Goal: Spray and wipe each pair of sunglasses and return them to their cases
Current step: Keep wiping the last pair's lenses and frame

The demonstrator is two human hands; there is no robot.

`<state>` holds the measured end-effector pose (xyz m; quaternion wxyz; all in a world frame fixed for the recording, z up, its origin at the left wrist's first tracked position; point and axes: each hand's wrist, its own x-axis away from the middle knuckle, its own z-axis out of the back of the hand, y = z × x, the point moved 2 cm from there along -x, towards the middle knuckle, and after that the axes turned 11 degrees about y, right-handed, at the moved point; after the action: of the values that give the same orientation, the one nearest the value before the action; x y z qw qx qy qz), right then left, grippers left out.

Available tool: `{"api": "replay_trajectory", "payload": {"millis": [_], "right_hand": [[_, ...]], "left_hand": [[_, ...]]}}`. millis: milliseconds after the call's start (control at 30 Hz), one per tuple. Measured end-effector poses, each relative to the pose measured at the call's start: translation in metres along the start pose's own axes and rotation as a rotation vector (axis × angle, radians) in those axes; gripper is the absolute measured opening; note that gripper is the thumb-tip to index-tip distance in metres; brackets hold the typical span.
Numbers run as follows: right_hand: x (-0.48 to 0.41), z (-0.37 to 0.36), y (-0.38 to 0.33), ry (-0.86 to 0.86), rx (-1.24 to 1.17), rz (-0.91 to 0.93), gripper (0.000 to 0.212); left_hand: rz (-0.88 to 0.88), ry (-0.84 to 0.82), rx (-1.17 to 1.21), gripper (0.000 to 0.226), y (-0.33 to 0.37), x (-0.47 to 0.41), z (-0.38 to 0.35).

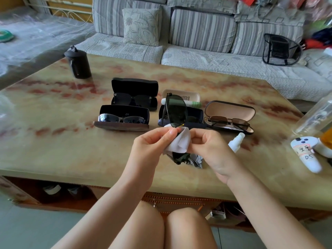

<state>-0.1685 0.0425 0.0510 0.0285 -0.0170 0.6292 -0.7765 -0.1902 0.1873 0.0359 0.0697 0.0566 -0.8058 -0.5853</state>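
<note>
The left grip point(154, 141) pinches a white cloth point(179, 143) between thumb and curled fingers. The right grip point(209, 145), fingers curled, pinches the same cloth at its other edge. The cloth wraps the lower end of the dark sunglasses point(176, 112), which stand upright in the air above the surface point(53, 105). Just behind them lies an open dark blue case point(196, 114). A black case point(134, 85), a brown case point(122, 125) and a beige-lined case point(231, 110) lie open, each holding a pair. A spray bottle point(236, 141) lies beside the right wrist.
</note>
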Motion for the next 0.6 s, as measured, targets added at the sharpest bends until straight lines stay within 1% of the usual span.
{"api": "replay_trajectory", "payload": {"millis": [67,167,200,300,400,467,533,600], "right_hand": [[0.001,-0.005,0.002,0.046,0.001,-0.021,0.017],[0.002,-0.011,0.002,0.065,-0.089,-0.063,0.034],[0.002,-0.011,0.004,0.07,-0.143,-0.077,0.036],[0.0,-0.012,0.009,0.068,-0.225,-0.088,0.018],[-0.002,-0.006,0.011,0.028,-0.239,-0.081,0.02],[-0.002,-0.002,0.009,0.03,-0.239,-0.096,0.021],[-0.001,-0.001,0.007,0.025,-0.243,-0.102,0.021],[-0.001,-0.001,0.008,0.019,-0.224,-0.083,0.023]], "left_hand": [[0.003,0.003,0.001,0.038,0.0,0.001,-0.002],[0.007,-0.002,-0.009,0.035,0.0,-0.001,-0.001],[0.003,-0.006,-0.014,0.032,0.001,-0.001,0.0],[-0.019,-0.038,-0.073,0.032,0.006,-0.002,0.004],[-0.054,-0.006,-0.077,0.024,0.007,-0.006,0.012],[-0.014,0.008,-0.011,0.026,0.006,-0.007,0.016],[0.056,-0.024,0.035,0.03,0.006,-0.007,0.017],[0.092,-0.092,-0.01,0.029,0.006,-0.008,0.016]]}}
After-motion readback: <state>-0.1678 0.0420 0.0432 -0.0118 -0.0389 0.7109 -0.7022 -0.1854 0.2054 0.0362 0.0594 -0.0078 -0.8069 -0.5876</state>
